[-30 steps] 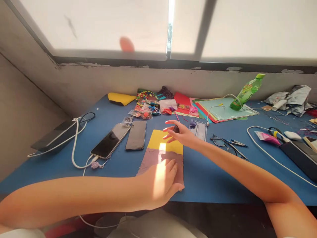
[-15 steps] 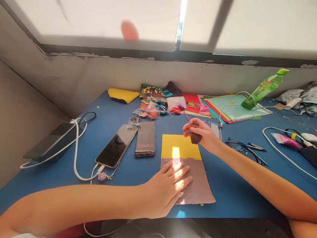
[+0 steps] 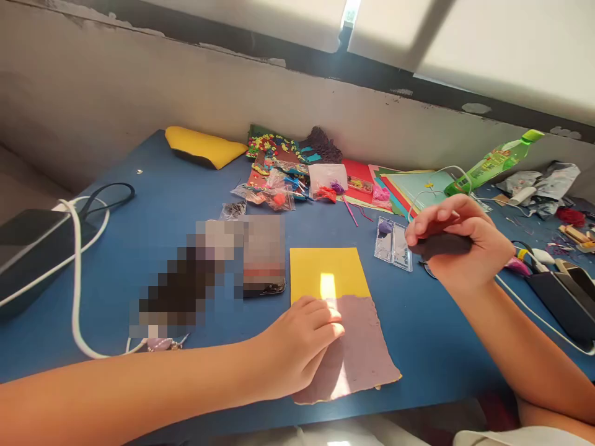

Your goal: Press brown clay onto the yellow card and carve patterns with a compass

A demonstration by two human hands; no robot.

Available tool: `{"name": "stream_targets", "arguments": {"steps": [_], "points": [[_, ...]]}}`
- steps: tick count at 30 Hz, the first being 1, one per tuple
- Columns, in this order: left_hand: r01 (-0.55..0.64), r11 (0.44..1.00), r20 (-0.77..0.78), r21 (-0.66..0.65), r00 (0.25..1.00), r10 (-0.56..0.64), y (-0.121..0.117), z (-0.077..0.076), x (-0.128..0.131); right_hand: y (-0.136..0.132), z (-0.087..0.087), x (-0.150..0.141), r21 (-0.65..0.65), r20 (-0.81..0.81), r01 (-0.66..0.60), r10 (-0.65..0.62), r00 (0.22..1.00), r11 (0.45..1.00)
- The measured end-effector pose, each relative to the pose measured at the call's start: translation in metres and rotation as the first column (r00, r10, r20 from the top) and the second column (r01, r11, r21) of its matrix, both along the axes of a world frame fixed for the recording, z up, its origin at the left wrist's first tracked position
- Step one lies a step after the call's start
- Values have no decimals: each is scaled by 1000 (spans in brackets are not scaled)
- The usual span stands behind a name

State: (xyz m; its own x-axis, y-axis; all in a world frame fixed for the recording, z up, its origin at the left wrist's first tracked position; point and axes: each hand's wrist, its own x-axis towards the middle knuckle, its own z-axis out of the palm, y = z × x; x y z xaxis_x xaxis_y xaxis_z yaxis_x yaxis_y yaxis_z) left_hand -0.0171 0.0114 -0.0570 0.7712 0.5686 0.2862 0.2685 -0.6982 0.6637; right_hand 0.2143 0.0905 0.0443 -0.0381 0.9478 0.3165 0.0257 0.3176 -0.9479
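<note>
My left hand (image 3: 309, 341) rests on a sheet coated with greyish-purple clay (image 3: 360, 347), its fingers loosely bent and pointing right. Above the clay's uneven upper edge, a yellow part of the sheet (image 3: 307, 266) shows. A dark brown lump, which looks like modelling clay (image 3: 446, 246), sits in my right hand (image 3: 474, 254), raised over the right side of the desk. The fingers and thumb of that hand curl around the lump. Behind it to the left lies a small clear case with a purple lump (image 3: 385, 227) in it.
Two phones lie on the left, one upright in view (image 3: 264, 248), the other blurred out. Several craft packets (image 3: 279, 192) and a purple stick (image 3: 350, 212) are at the back. Coloured papers (image 3: 404, 186), a tilted green bottle (image 3: 495, 164) and white cables (image 3: 74, 279) surround the work.
My right hand has moved right and up from the yellow part, carrying the brown lump. My left hand's spread fingers have drawn together and bent. The view has turned and tilted downward.
</note>
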Motion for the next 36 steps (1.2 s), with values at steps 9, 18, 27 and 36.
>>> {"name": "stream_targets", "arguments": {"steps": [9, 18, 27, 36], "points": [[177, 724, 355, -667, 930, 99, 5, 17, 5, -57, -43, -57, -79, 70, -580, 585, 808, 811], [168, 431, 290, -887, 928, 235, 0, 13, 14, -35, -63, -64, 567, 761, -643, -28, 649, 514], [192, 429, 250, -882, 965, 81, 5, 19, 10, -39, -56, -37, 545, 838, -740, -226, 497, 395], [282, 258, 336, -924, 921, 195, 12, 11, 16, -47, -58, -31, 395, 919, -715, -229, 322, 576]]}}
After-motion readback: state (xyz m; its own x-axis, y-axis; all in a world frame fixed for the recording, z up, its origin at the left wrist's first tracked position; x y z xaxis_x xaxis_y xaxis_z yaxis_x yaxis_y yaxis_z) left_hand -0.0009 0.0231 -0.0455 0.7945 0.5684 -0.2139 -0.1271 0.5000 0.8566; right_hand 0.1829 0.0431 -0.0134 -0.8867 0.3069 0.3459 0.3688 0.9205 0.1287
